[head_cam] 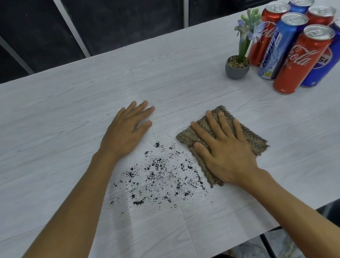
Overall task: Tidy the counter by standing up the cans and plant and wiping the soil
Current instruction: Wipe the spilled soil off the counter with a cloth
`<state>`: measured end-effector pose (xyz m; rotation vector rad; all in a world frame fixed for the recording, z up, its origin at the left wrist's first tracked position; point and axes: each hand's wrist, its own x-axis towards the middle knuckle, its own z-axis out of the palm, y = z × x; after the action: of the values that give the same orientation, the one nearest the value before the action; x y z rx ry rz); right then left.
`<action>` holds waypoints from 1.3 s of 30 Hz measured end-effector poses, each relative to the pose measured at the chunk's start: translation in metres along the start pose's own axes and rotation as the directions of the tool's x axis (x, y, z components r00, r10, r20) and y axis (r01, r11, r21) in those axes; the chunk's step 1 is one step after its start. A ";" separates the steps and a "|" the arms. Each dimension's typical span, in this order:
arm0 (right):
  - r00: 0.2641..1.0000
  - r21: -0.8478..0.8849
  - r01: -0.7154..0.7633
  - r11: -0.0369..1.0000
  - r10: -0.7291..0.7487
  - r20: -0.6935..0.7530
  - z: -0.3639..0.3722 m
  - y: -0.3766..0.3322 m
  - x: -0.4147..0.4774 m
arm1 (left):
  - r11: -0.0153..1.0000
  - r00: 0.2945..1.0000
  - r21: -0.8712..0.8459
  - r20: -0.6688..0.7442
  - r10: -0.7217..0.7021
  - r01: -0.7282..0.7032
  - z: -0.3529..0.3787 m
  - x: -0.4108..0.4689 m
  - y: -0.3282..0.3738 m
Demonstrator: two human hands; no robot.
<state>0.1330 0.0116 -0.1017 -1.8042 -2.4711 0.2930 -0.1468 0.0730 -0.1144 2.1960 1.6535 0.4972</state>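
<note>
Soil (157,176) lies as black crumbs, low centre on the pale wood-grain counter (27,122). The right hand (225,153) presses flat, fingers spread, on a coarse brownish woven cloth (256,141) beside it. The left hand (128,131) rests flat, released. Upper right, glossy cans (302,57) and a potted plant (238,69), perhaps artificial, stand upright.

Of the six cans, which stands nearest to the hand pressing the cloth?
The front red Coca-Cola can: its base is foremost in the group; the Pepsi can is farther right, the rest stand behind.
</note>
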 end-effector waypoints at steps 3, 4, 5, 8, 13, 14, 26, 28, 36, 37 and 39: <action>0.995 0.007 0.098 0.995 -0.098 0.007 0.000 0.009 -0.014 | 1.000 1.000 -0.004 0.004 -0.004 0.004 0.000 0.000 0.000; 0.995 -0.002 0.100 0.995 -0.100 0.007 -0.002 0.016 -0.014 | 1.000 1.000 -0.001 0.003 -0.005 0.005 0.000 0.000 0.000; 0.996 -0.010 0.084 0.996 -0.084 0.006 -0.004 0.022 -0.012 | 1.000 1.000 0.002 0.002 -0.005 0.005 0.001 0.000 -0.001; 1.000 0.005 -0.009 1.000 0.010 -0.004 -0.005 0.025 0.002 | 1.000 1.000 0.001 0.003 -0.005 0.005 0.000 0.001 -0.001; 0.997 0.007 0.070 0.998 -0.070 0.009 0.001 0.004 -0.001 | 1.000 1.000 0.001 0.004 -0.011 0.011 0.001 0.001 -0.001; 0.995 0.004 0.099 0.995 -0.099 0.008 0.001 0.008 -0.006 | 1.000 1.000 0.001 0.005 -0.012 0.012 0.001 0.001 -0.001; 0.997 0.003 0.071 0.997 -0.071 -0.018 -0.001 0.022 -0.030 | 1.000 1.000 0.007 -0.003 -0.010 0.010 0.001 0.000 -0.001; 0.999 0.027 0.019 0.999 -0.018 -0.035 -0.004 0.033 -0.034 | 1.000 1.000 -0.001 -0.006 -0.011 0.011 0.000 0.000 0.000; 0.996 0.535 0.037 0.844 0.011 -0.087 -0.011 0.020 -0.046 | 0.998 0.999 -0.063 -0.032 -0.026 0.024 -0.006 -0.017 0.001; 0.997 0.569 0.059 0.820 -0.015 -0.081 -0.011 0.015 -0.052 | 0.998 0.999 -0.060 -0.032 -0.031 0.029 -0.007 -0.021 0.000; 0.994 0.558 0.105 0.823 -0.084 -0.063 -0.008 0.006 -0.062 | 0.999 0.999 -0.036 -0.021 -0.038 0.037 -0.008 -0.030 -0.002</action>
<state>0.1587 -0.0445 -0.0913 -1.4135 -2.1193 0.8672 -0.1604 0.0454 -0.1105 2.1374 1.6807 0.5378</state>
